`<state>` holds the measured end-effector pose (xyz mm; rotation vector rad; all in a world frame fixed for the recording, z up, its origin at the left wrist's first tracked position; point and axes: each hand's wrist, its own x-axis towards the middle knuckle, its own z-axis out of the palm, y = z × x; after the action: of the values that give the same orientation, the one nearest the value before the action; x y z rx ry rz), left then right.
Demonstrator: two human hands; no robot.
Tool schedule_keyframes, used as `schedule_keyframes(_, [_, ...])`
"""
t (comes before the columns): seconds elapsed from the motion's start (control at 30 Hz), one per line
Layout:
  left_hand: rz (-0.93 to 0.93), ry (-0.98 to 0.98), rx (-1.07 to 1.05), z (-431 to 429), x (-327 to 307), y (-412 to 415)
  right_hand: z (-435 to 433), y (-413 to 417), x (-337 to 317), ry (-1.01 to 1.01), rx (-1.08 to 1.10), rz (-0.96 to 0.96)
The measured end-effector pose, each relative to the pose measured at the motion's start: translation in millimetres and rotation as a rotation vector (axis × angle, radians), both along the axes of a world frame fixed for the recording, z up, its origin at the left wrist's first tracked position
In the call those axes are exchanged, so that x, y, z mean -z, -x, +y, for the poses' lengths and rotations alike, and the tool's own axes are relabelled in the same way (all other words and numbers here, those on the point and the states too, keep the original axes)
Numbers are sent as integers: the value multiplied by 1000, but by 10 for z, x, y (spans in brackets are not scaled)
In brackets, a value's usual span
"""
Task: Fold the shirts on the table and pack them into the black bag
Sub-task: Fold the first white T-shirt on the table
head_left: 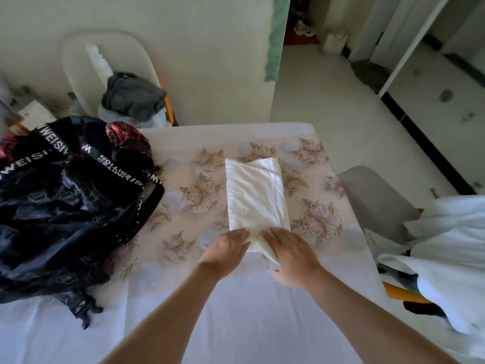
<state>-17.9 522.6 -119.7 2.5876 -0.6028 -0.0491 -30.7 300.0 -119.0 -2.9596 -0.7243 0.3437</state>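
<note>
Now your left hand [227, 249] and right hand [287, 249] grasp the near end of the folded white shirt [253, 194] mid-table [262, 311]. Folding looks nearly finished; next you'd carry it to the black bag [65, 206] at the left edge.

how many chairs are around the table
3: a white chair at the far left holding a grey garment, a grey chair at the right, and one under white clothes at near right, mostly hidden.
</note>
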Motion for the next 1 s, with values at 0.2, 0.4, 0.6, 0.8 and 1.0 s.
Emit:
schedule_keyframes(0.2, [152, -54, 31, 62, -356, -65, -45, -444, -497, -216, 377, 285])
schedule_keyframes(0.4, [262, 227, -406, -118, -401, -344, -188, -788, -548, -414, 580, 396])
schedule_keyframes(0.6, [-243, 130, -387, -328, -331, -644, -81, -1004, -283, -355, 739, 338])
schedule_keyframes(0.8, [-394, -274, 120, -302, 56, -536, -10, -1088, -189, -311, 827, 329])
schedule_keyframes(1.0, [27, -199, 86, -196, 132, -804, -4, -1000, 34, -263, 270, -381])
